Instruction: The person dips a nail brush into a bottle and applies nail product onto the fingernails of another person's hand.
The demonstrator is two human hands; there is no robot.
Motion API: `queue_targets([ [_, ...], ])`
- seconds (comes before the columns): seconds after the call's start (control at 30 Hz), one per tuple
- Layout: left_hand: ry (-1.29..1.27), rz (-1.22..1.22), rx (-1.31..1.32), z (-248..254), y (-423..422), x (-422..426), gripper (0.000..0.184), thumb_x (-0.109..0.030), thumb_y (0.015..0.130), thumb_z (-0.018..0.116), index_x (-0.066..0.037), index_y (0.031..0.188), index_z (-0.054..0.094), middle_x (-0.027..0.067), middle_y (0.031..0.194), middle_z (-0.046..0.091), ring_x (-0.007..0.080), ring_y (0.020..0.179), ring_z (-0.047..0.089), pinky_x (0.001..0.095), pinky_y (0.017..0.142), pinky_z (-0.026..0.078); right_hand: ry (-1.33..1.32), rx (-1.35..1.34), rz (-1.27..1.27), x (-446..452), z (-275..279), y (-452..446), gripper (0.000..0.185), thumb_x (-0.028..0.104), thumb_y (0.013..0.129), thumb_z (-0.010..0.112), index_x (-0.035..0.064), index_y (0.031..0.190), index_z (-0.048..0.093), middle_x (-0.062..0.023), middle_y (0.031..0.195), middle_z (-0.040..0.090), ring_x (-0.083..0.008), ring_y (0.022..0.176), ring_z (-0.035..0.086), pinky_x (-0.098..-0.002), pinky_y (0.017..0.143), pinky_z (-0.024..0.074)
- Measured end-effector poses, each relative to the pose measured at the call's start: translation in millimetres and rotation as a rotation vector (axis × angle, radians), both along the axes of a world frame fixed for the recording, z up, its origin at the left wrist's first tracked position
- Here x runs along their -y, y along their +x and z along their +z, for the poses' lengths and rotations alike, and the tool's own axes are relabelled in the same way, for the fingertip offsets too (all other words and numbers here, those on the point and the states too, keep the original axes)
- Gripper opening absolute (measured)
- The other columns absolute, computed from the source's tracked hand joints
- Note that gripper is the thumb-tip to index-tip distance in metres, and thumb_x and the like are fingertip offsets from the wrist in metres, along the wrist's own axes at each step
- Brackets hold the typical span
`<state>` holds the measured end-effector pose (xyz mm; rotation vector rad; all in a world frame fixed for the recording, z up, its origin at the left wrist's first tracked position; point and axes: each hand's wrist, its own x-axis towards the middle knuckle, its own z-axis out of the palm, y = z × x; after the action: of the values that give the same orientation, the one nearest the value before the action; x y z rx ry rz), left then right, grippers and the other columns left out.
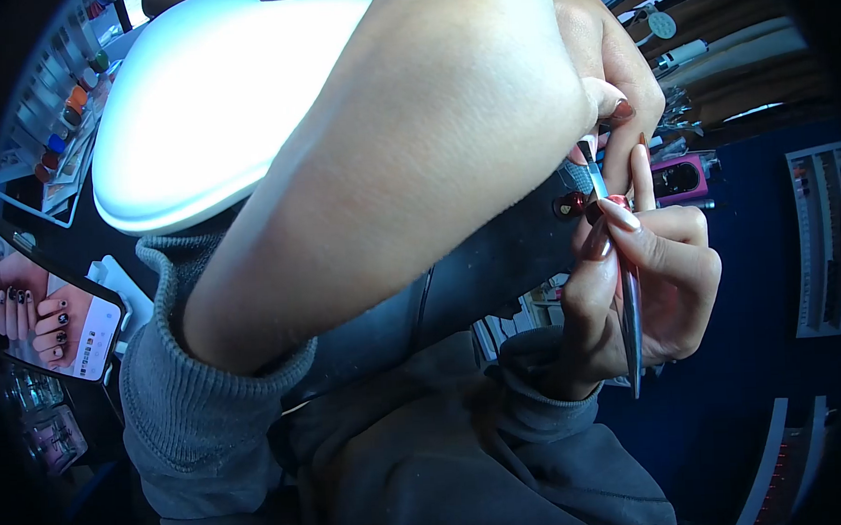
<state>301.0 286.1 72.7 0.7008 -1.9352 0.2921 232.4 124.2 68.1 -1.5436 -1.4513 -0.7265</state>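
My left forearm crosses the view from the lower left, and my left hand [613,62] is bent at the upper right, thumb with a dark red nail pressed inward. What its fingers hold is mostly hidden. Below it, my right hand [660,266] pinches a slim brush [634,333] between thumb and fingers, handle pointing down. The dark bristles point up beside a small reddish nail or tip under my left thumb; whether they touch it is unclear. A small dark red round object [569,205] lies left of the brush.
A bright white lamp [207,103] fills the upper left. At the left are a phone [52,307] showing painted nails and several small bottles [67,118]. A pink device [680,178] lies right of my hands, with a pale strip [821,240] farther right.
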Motion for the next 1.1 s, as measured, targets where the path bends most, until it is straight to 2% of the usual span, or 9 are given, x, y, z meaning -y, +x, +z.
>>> queue_targets([
  [0.27, -0.016, 0.025, 0.007, 1.4, 0.7, 2.0, 0.034, -0.027, 0.069, 0.062, 0.004, 0.079, 0.053, 0.0223, 0.088, 0.052, 0.0317, 0.079, 0.052, 0.0357, 0.068, 0.041, -0.037, 0.041, -0.025, -0.3, 0.4, 1.0, 0.016, -0.003, 0.059, 0.047, -0.0044, 0.075, 0.048, -0.0106, 0.062, 0.047, -0.0143, 0.057, 0.050, -0.0549, 0.084, 0.0318],
  [0.57, -0.040, 0.051, 0.003, 0.6, 1.6, 3.8, 0.034, -0.027, 0.069, 0.062, 0.004, 0.079, 0.053, 0.0220, 0.087, 0.053, 0.0311, 0.079, 0.053, 0.0353, 0.068, 0.041, -0.092, 0.022, -0.093, 2.2, 2.4, -4.2, 0.016, -0.001, 0.057, 0.050, -0.0035, 0.073, 0.051, -0.0102, 0.062, 0.047, -0.0147, 0.057, 0.049, -0.0488, 0.081, 0.0380],
  [0.73, -0.052, 0.065, -0.001, 0.5, 1.6, 5.1, 0.034, -0.026, 0.069, 0.062, 0.004, 0.079, 0.053, 0.0218, 0.086, 0.053, 0.0308, 0.078, 0.053, 0.0350, 0.068, 0.041, -0.046, 0.061, -0.045, -0.8, -0.1, 1.2, 0.012, -0.003, 0.056, 0.049, -0.0034, 0.068, 0.049, -0.0097, 0.060, 0.046, -0.0143, 0.054, 0.048, -0.0515, 0.083, 0.0354],
  [1.1, -0.078, 0.099, -0.006, 1.5, 1.6, 7.7, 0.033, -0.026, 0.069, 0.062, 0.004, 0.079, 0.052, 0.0215, 0.085, 0.053, 0.0302, 0.078, 0.053, 0.0345, 0.068, 0.041, -0.044, 0.046, -0.024, 1.5, 1.7, -1.1, 0.014, -0.006, 0.054, 0.046, -0.0035, 0.068, 0.048, -0.0103, 0.058, 0.046, -0.0137, 0.052, 0.047, -0.0540, 0.084, 0.0321],
])
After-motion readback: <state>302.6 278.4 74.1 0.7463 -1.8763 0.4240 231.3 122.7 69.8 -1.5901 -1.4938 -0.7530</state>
